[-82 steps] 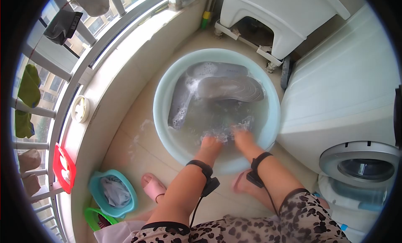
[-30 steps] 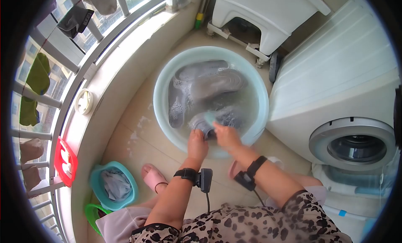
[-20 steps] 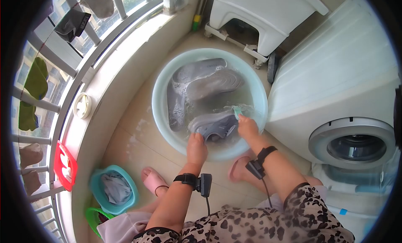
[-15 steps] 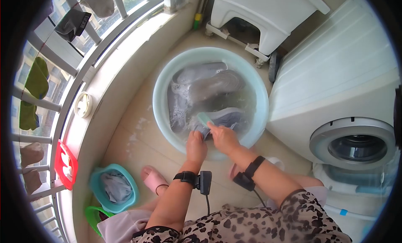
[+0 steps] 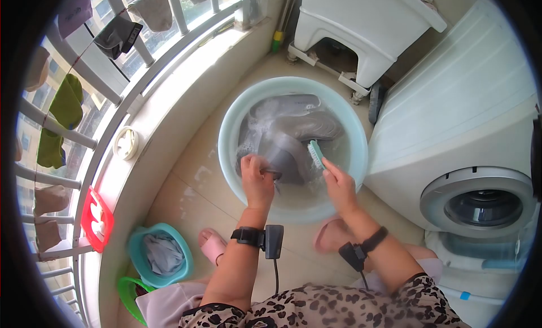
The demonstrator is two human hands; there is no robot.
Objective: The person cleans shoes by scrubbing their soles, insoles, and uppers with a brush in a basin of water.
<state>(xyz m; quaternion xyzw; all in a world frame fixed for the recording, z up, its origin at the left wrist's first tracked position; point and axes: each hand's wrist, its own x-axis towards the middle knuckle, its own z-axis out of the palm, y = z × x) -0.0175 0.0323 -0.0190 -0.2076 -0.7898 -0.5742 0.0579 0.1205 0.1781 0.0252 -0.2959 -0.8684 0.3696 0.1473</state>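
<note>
Pinching grey shoe (image 5: 289, 161) w/ L hand (image 5: 257, 178), brush (image 5: 315, 153) w/ R hand (image 5: 340, 186); lettering (image 5: 136, 32) on hung cloth (image 5: 116, 39) illeg.

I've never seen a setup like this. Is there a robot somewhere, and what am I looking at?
No robot: these are a person's own bare hands. The camera is worn on the head, looking forward and down, so you see roughly what the wearer sees. A small black device is strapped near each wrist; the picture doesn't show what it does.

On the floor stands a pale blue tub with cloudy water and more than one piece of grey footwear. The left hand grips a blurred grey shoe. The right hand holds a green brush, its pale bristles facing the shoe.
</note>
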